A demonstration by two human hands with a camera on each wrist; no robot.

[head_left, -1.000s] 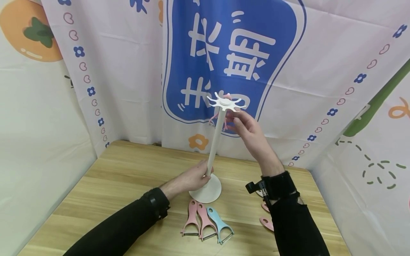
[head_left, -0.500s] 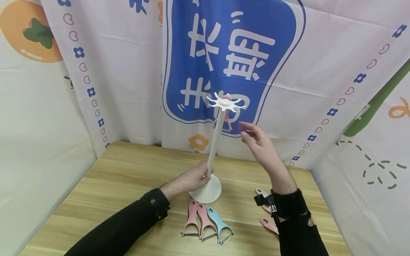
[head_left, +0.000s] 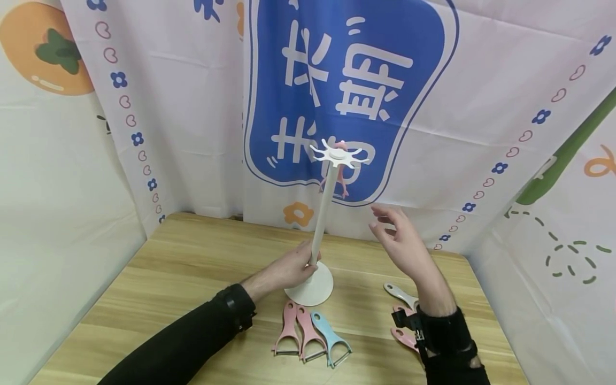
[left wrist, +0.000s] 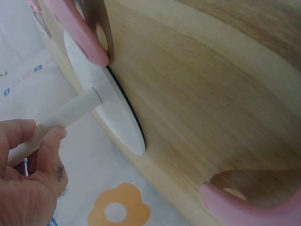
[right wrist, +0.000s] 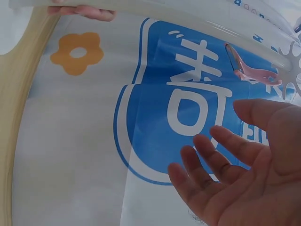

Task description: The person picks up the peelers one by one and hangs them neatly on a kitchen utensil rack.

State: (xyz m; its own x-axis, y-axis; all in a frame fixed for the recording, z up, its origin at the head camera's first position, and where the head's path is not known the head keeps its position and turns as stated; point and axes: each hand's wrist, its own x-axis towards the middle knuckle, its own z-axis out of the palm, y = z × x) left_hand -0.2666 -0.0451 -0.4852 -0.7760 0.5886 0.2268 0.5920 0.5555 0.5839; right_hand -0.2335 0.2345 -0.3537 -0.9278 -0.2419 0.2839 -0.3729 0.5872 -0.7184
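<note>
A white stand with a round base rises from the table, topped by a ring of hooks. My left hand grips its pole low down, thumb and fingers curled round it. On a far-side hook hangs a pink peeler, partly hidden by the pole in the head view. To the right of the pole, my right hand is in the air, fingers loosely bent and holding nothing. Two pink peelers and a light blue peeler lie in front of the base.
Under my right forearm lie a white peeler and pink peelers, partly covered by the arm. The wooden table is walled by printed cloth at the back and sides.
My right hand has let go of the pink peeler, which stays on the hook, and has moved down and to the right. My left hand keeps its grip on the pole.
</note>
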